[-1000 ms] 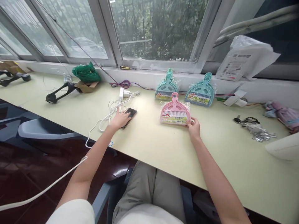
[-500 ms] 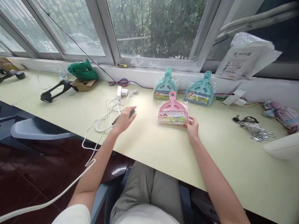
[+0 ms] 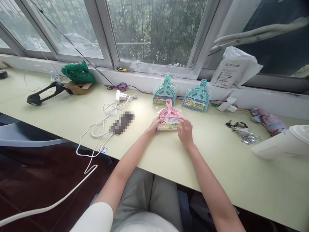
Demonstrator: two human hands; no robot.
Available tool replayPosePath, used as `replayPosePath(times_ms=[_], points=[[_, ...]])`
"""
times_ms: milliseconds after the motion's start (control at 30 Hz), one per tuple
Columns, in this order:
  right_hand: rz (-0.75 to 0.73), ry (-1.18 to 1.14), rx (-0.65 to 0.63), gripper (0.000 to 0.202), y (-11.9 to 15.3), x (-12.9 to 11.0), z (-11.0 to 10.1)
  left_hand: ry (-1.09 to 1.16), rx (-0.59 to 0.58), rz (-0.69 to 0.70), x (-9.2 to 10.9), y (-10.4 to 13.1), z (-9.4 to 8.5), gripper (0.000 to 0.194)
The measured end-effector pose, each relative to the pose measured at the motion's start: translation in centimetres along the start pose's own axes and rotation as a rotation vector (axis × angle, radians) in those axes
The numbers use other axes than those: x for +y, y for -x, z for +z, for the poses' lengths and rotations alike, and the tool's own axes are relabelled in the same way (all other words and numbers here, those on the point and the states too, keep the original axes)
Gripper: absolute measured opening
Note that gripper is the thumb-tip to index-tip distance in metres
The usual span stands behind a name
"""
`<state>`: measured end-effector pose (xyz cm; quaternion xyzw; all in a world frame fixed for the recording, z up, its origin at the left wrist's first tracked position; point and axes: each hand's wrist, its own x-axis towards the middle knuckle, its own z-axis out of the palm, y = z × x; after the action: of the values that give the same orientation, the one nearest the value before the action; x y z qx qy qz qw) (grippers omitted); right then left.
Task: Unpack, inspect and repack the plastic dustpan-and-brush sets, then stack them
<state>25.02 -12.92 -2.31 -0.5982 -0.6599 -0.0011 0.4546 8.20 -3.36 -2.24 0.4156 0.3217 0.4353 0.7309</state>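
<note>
On the tabletop (image 3: 149, 154) my left hand (image 3: 154, 124) and right hand (image 3: 185, 132) gripped, fingers closed on its edges, the plastic bag holding the pink dustpan set (image 3: 169, 116).

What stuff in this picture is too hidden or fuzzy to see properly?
Head view, the only one:
- The dark flat thing beside the white cable is pixelated, so it cannot be identified.
- The pink dustpan set's label print is too small to read, and the left hand and right hand cover its front corners.
- The white rounded object is cut off by the right edge.
- The white package's label is too small to read.
</note>
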Motion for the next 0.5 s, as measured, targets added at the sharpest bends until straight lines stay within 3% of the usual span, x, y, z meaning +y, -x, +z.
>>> replayPosePath(times_ms=[67, 133, 300, 500], points=[[-0.069, -0.003, -0.173, 0.021, 0.3, -1.0, 0.0, 0.041, 0.02, 0.021, 0.0, 0.3, -0.2, 0.039], [-0.02, -0.046, -0.253, 0.031, 0.6, -1.5, 0.3, 0.057, 0.032, 0.044, 0.3, 0.5, -0.5, 0.041], [0.326, -0.28, -0.11, 0.045, 0.4, -1.0, 0.6, 0.059, 0.028, 0.162, 1.1, 0.7, -0.7, 0.059], [0.64, -0.698, 0.061, 0.047, -0.3, -0.2, 0.2, -0.027, -0.101, 0.141, 1.6, 2.1, 0.2, 0.066]])
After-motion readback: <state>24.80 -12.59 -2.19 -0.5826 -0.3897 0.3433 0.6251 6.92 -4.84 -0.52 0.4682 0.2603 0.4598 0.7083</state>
